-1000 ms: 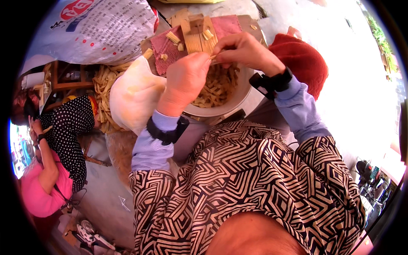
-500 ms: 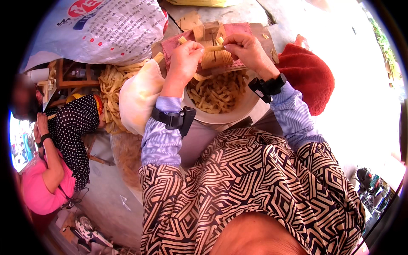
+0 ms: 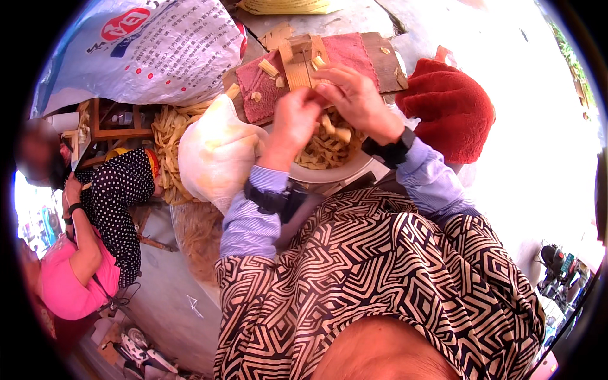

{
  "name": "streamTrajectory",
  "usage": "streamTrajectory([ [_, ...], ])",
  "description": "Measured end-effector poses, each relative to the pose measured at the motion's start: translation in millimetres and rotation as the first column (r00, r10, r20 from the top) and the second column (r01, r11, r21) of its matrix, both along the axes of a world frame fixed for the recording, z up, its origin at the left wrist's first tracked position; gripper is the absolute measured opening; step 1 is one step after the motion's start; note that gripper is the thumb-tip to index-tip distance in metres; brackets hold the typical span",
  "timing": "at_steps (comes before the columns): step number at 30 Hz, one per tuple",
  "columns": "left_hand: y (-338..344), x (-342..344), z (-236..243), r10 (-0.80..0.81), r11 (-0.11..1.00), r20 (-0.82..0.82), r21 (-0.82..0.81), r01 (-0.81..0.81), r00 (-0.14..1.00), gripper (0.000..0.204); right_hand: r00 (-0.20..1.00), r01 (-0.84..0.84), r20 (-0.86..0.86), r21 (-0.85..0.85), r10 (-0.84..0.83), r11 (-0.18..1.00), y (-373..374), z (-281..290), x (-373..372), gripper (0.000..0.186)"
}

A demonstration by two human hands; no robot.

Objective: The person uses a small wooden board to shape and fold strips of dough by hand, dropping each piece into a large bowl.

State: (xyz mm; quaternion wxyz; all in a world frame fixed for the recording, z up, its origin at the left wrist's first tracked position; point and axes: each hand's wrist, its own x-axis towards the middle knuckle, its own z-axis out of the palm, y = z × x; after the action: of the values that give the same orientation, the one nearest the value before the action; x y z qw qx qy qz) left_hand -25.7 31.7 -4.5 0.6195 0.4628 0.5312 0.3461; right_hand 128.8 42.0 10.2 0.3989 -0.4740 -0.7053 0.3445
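Yellow strips [image 3: 322,154] are piled in a pale bowl [image 3: 337,176].
They are seen at six o'clock from the left hand [image 3: 294,122] and right hand [image 3: 360,102]; whether anything is gripped by either cannot be told.

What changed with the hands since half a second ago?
The left hand and right hand have drawn together toward the bowl. The strip stretched between them no longer shows there; pale pieces appear just below, though blur hides whether they're released. The red cloth and wooden block stayed put.
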Motion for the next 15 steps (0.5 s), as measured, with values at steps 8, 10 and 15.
streamTrajectory([
  [8, -3.6, -18.4, 52.8, -0.267, 0.91, -0.187, 0.273, 0.311, 0.945, 0.02, 0.947, -0.286, 0.022, -0.393, 0.32, 0.874, -15.2, 23.0, 18.7, 0.018],
  [10, -3.3, -14.9, 65.8, -0.249, 0.939, -0.046, 0.234, 0.253, 0.967, 0.025, 0.822, -0.566, -0.485, -0.635, 0.299, 0.525, -35.5, 65.6, 12.5, 0.013],
  [15, -33.8, 18.4, 77.8, -0.008, 0.999, 0.394, 0.049, -0.012, 0.919, 0.016, 0.828, -0.164, -0.541, -0.486, -0.149, 0.858, -21.2, 75.1, 4.1, 0.015],
])
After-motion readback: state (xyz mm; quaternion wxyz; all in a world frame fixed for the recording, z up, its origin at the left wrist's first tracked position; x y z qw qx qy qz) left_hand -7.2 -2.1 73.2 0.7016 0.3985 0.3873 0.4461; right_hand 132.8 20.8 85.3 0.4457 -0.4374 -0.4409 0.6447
